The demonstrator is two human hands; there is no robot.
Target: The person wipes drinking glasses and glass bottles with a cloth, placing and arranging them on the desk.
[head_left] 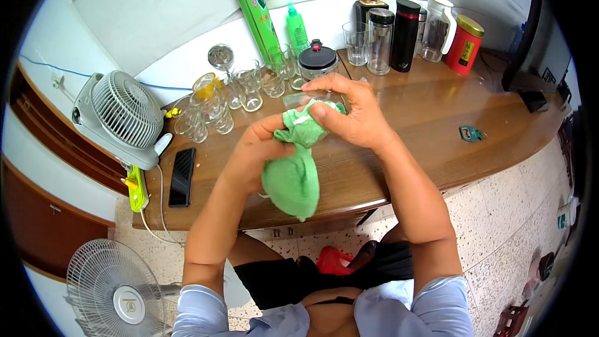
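My right hand (359, 114) grips a clear drinking glass (296, 98), held above the middle of the wooden table, thumb in front and fingers behind. A green cloth (292, 182) is bunched against the glass, its upper end at the mouth; how far it goes inside I cannot tell. Closed on this cloth is my left hand (257, 146), and the lower part hangs loose below the fingers. Just behind the hands stands a clear jar with a black lid (317, 57). Several clear glasses (215, 112) stand in a group to the left of it.
A tall green spray can (256, 15) and a green pump bottle (297, 28) stand at the wall. Bottles, a white-handled pitcher (437, 31) and a red tin (465, 45) line the back right. A phone (181, 178), small fan (125, 112) and power strip (137, 190) are left.
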